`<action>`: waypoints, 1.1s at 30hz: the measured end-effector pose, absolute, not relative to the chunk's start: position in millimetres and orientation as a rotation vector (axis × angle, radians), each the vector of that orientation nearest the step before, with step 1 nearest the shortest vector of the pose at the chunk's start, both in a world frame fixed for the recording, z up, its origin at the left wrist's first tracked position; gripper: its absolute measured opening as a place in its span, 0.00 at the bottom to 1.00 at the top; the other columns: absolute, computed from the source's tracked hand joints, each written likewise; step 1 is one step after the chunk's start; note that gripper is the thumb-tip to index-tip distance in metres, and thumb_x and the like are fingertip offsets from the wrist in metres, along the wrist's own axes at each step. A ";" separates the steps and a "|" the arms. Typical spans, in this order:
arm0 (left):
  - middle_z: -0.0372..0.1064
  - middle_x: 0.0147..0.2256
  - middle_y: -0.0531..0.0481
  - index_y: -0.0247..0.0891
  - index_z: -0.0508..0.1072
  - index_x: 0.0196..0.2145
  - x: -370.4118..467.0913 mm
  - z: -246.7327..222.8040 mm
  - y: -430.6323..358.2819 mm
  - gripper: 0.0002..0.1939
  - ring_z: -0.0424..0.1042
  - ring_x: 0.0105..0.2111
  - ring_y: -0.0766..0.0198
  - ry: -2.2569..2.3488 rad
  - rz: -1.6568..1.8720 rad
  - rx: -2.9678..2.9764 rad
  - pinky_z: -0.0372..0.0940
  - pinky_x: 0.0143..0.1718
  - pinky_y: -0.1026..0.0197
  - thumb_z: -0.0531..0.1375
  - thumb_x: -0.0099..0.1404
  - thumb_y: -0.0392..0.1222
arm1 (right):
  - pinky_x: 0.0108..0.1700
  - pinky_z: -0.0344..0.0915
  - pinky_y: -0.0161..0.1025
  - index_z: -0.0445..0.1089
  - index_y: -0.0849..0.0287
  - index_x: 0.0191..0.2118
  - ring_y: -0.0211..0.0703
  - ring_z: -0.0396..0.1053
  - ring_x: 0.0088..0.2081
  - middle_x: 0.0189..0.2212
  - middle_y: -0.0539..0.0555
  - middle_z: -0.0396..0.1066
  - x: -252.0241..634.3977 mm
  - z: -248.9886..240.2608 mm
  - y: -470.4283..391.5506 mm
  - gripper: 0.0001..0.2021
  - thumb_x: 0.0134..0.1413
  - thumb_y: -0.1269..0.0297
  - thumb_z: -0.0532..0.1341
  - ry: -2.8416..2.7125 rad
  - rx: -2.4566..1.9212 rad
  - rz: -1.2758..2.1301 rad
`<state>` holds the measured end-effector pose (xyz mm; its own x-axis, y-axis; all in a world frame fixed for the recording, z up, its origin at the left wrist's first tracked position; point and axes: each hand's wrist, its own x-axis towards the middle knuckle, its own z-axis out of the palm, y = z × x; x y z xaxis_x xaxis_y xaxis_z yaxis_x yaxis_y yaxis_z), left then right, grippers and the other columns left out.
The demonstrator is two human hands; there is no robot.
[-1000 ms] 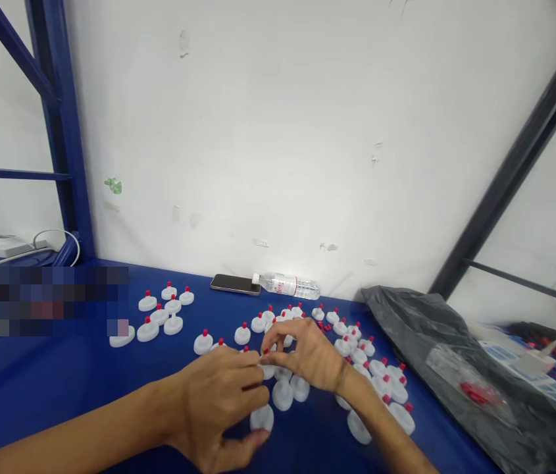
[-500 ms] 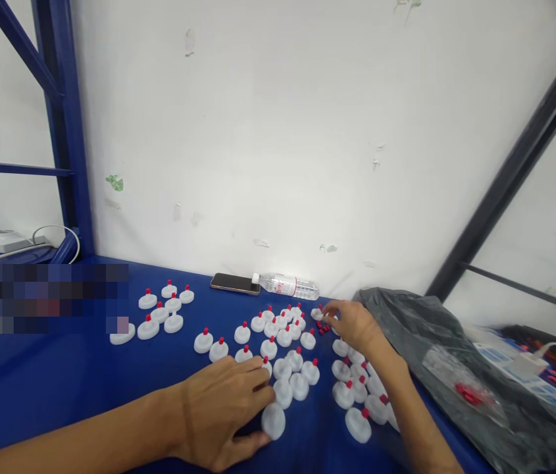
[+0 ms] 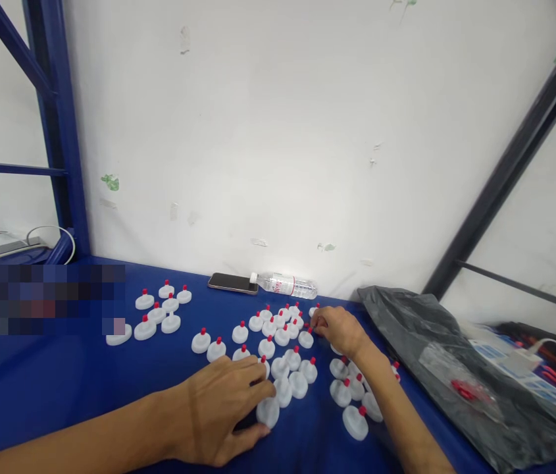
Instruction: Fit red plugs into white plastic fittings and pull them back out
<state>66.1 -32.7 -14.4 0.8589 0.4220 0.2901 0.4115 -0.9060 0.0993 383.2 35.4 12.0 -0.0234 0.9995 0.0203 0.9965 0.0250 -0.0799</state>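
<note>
Your right hand point(image 3: 339, 329) moved away to the red-tipped caps point(image 3: 306, 340), its hold impossible to tell, leaving your left hand point(image 3: 221, 408) alone gripping a bare cap point(image 3: 268, 413).

Left hand point(image 3: 223, 409) low, thumb point(image 3: 248, 439) apart from fingers point(image 3: 258, 374), right hand point(image 3: 341, 329) farther forward, curled

White caps point(image 3: 354, 425): smooth, cloudy plastic
Bottle point(image 3: 285, 284): clear, glossy plastic
Phone point(image 3: 231, 283): smooth, glossy screen
Grey sheet point(image 3: 406, 332): wrinkled, plastic-looking
Tabletop point(image 3: 50, 375): smooth, faint sheen
Wall point(image 3: 258, 131): matt, scuffed
</note>
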 end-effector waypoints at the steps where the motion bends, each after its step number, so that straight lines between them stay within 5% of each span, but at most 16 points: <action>1: 0.79 0.46 0.50 0.44 0.77 0.51 66.0 -13.7 -32.9 0.14 0.79 0.44 0.53 0.660 0.526 2.985 0.64 0.35 0.52 0.69 0.70 0.46 | 0.54 0.79 0.52 0.77 0.58 0.54 0.48 0.79 0.50 0.52 0.55 0.79 383.5 13.4 34.5 0.13 0.72 0.55 0.68 -2.208 -2.145 0.082; 11: 0.81 0.52 0.54 0.45 0.69 0.57 65.2 -4.8 -31.4 0.22 0.79 0.49 0.58 0.543 0.819 2.919 0.70 0.39 0.58 0.64 0.68 0.30 | 0.54 0.78 0.51 0.78 0.58 0.50 0.47 0.79 0.50 0.50 0.54 0.80 390.8 22.9 24.9 0.11 0.71 0.57 0.69 -2.178 -2.165 0.279; 17: 0.80 0.52 0.50 0.44 0.69 0.61 65.3 -6.4 -30.3 0.25 0.80 0.48 0.54 0.614 0.851 2.989 0.73 0.41 0.59 0.63 0.68 0.30 | 0.51 0.79 0.48 0.78 0.58 0.48 0.45 0.80 0.46 0.46 0.53 0.81 385.7 22.4 22.1 0.10 0.71 0.56 0.68 -2.147 -2.102 0.313; 22: 0.79 0.51 0.45 0.43 0.72 0.57 65.3 -6.0 -25.7 0.19 0.81 0.47 0.53 0.604 1.115 2.935 0.74 0.34 0.62 0.61 0.69 0.33 | 0.51 0.76 0.48 0.77 0.58 0.42 0.45 0.79 0.43 0.39 0.52 0.81 386.7 20.6 26.0 0.06 0.70 0.61 0.68 -2.035 -1.941 0.269; 26: 0.82 0.55 0.44 0.42 0.73 0.57 64.6 -8.3 -19.6 0.21 0.82 0.54 0.52 0.597 1.193 2.787 0.79 0.50 0.57 0.60 0.68 0.32 | 0.48 0.73 0.46 0.78 0.56 0.45 0.47 0.81 0.38 0.35 0.54 0.84 376.6 24.3 28.9 0.05 0.67 0.68 0.64 -1.908 -1.670 0.330; 29: 0.85 0.48 0.48 0.42 0.77 0.55 65.3 -11.3 -14.1 0.20 0.83 0.38 0.59 0.704 1.150 2.606 0.79 0.52 0.55 0.61 0.66 0.33 | 0.49 0.73 0.46 0.79 0.54 0.53 0.50 0.81 0.42 0.38 0.54 0.85 363.4 30.9 25.4 0.14 0.66 0.58 0.66 -1.847 -1.446 0.441; 33: 0.80 0.39 0.50 0.40 0.81 0.51 68.7 -9.2 -10.1 0.18 0.72 0.23 0.68 0.814 1.118 2.362 0.76 0.33 0.63 0.60 0.66 0.37 | 0.43 0.75 0.43 0.83 0.55 0.44 0.49 0.81 0.39 0.37 0.55 0.85 345.8 40.1 12.3 0.18 0.59 0.45 0.72 -1.845 -1.196 0.689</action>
